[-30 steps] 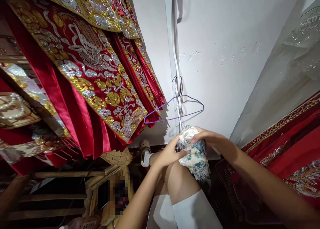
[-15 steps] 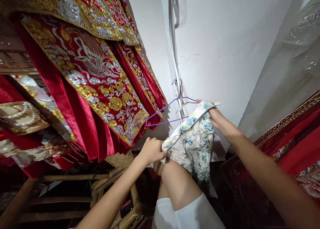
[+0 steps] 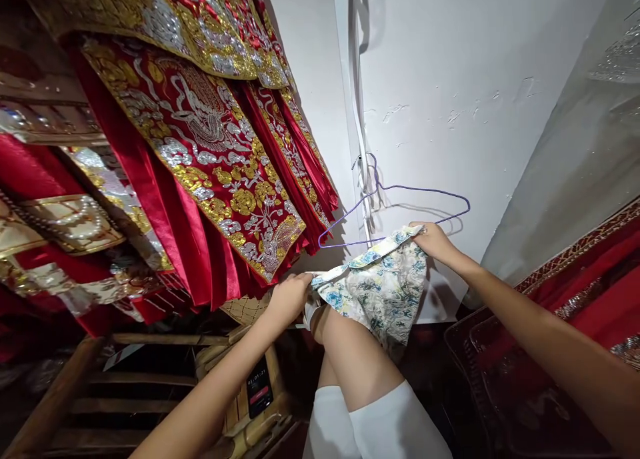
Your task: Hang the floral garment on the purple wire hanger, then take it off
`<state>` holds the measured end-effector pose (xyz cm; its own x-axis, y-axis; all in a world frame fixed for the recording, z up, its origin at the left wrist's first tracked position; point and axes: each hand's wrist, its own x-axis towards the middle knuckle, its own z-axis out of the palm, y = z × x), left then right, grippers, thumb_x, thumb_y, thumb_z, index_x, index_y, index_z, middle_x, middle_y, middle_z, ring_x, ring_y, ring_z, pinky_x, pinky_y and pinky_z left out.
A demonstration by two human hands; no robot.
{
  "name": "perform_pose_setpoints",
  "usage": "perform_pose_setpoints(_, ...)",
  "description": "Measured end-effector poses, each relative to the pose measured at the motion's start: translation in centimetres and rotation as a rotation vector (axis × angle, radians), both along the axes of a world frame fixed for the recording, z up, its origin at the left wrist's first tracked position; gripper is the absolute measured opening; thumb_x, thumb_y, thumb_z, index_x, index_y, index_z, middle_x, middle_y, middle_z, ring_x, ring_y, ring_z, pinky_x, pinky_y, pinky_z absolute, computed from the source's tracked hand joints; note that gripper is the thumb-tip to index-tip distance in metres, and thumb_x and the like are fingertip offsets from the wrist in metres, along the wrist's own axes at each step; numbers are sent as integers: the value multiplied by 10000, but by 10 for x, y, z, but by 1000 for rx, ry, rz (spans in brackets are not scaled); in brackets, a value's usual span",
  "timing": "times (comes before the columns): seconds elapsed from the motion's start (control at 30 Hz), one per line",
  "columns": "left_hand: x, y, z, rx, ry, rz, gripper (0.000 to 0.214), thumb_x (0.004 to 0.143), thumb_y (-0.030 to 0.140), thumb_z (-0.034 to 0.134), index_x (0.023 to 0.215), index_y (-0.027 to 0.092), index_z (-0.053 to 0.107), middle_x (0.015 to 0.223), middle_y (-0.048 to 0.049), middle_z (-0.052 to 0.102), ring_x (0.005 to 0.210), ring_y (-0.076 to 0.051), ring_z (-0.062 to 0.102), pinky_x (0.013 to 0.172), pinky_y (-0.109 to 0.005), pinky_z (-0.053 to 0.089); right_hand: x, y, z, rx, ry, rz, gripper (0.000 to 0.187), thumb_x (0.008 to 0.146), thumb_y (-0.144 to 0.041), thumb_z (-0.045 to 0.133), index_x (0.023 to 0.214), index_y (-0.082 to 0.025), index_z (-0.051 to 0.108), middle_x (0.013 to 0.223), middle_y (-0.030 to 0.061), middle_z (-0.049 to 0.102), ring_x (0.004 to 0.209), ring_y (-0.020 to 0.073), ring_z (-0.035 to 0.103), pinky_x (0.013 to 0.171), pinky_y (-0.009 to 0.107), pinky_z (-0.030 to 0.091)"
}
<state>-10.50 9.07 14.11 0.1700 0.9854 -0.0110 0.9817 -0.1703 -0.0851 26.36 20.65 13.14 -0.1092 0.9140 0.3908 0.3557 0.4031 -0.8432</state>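
A white garment [image 3: 385, 285] with blue and yellow flowers is stretched by its band between my two hands, its cloth hanging above my knees. My left hand [image 3: 291, 297] is closed on the band's left end. At the other end, my right hand [image 3: 434, 242] pinches the band's corner. Just behind the garment, a purple wire hanger [image 3: 425, 189] hangs by its hook from a white strip on the wall. The garment's band overlaps the hanger's lower bar in view; whether they touch, I cannot tell.
Red costumes with gold and silver sequins [image 3: 220, 145] hang at the left. Below them stands a bamboo chair [image 3: 155, 339] with a phone [image 3: 259, 387] on bamboo slats. Red cloth with beaded trim [image 3: 570, 299] is on the right, by the white wall [image 3: 450, 112].
The garment has come off the hanger's right side and dropped slightly, leaving that arm bare. My right hand has moved down; my left hand has shifted left with the band pulled straighter.
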Motion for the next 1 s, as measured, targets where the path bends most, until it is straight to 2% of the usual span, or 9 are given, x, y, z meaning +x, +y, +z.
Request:
perform_pose_setpoints(0.27, 21, 21, 34, 226, -293, -149, 285, 904, 82, 430, 1072, 177, 639, 1497, -161, 552, 1279, -337, 552, 1053, -484, 492, 4, -24, 15, 16, 22, -6, 271, 723, -320, 604, 535, -230, 430, 526, -40, 390, 574, 136, 357, 547, 264, 237)
perform_pose_setpoints(0.37, 35, 28, 48, 367, -461, -251, 239, 898, 110, 447, 1042, 180, 625, 1432, -162, 588, 1321, -322, 519, 1149, -494, 421, -4, -33, 18, -76, 69, 69, 239, 698, -330, 618, 545, -220, 471, 531, -41, 422, 559, 130, 375, 545, 259, 262)
perform_pose_setpoints(0.47, 52, 39, 63, 469, -562, -329, 272, 863, 104, 456, 1066, 178, 622, 1296, -151, 650, 1286, -328, 533, 1128, -516, 422, -16, -44, 17, -125, 123, 115, 195, 693, -314, 617, 573, -210, 502, 555, -40, 463, 566, 127, 411, 555, 256, 298)
perform_pose_setpoints(0.6, 64, 72, 70, 455, -646, -385, 479, 845, 106, 464, 1313, 153, 557, 1257, -155, 664, 1188, -326, 591, 1038, -499, 470, -32, -62, 14, -139, 119, 184, 72, 706, -257, 637, 724, -187, 633, 696, -4, 620, 680, 167, 557, 615, 261, 393)
perform_pose_setpoints(0.7, 60, 97, 63, 451, -738, -429, 502, 846, 90, 416, 1316, 140, 588, 1247, -148, 670, 1163, -291, 613, 1034, -444, 475, -32, -77, 15, -96, 80, 191, 347, 705, -206, 680, 1051, -192, 707, 802, 6, 679, 788, 204, 630, 701, 283, 453)
perform_pose_setpoints(0.77, 55, 107, 59, 469, -791, -424, 474, 854, 97, 394, 1246, 155, 653, 1181, -121, 693, 1125, -266, 631, 1028, -405, 479, -21, -84, 19, -37, 104, 106, 690, 693, -194, 721, 1370, -220, 591, 784, -15, 671, 760, 205, 637, 711, 293, 466)
perform_pose_setpoints(0.83, 50, 110, 58, 493, -823, -395, 444, 869, 134, 397, 1194, 165, 698, 1136, -105, 705, 1088, -257, 643, 1008, -382, 485, 0, -87, 28, 61, 159, -45, 956, 645, -202, 779, 1533, -238, 429, 744, -37, 651, 706, 204, 622, 692, 300, 471)
perform_pose_setpoints(0.9, 47, 109, 62, 496, -838, -384, 405, 877, 183, 417, 1124, 166, 738, 1084, -97, 714, 1045, -255, 650, 984, -369, 491, 27, -85, 41, 119, 181, -197, 950, 584, -238, 832, 1478, -228, 510, 701, -35, 637, 682, 213, 607, 667, 311, 472)
perform_pose_setpoints(1.0, 46, 109, 74, 454, -950, -344, 303, 850, 256, 493, 946, 177, 769, 967, -71, 714, 943, -238, 651, 905, -338, 511, 63, -75, 69, -55, 159, -213, 549, 503, -325, 894, 1016, -191, 753, 681, 30, 669, 690, 238, 621, 652, 340, 487)
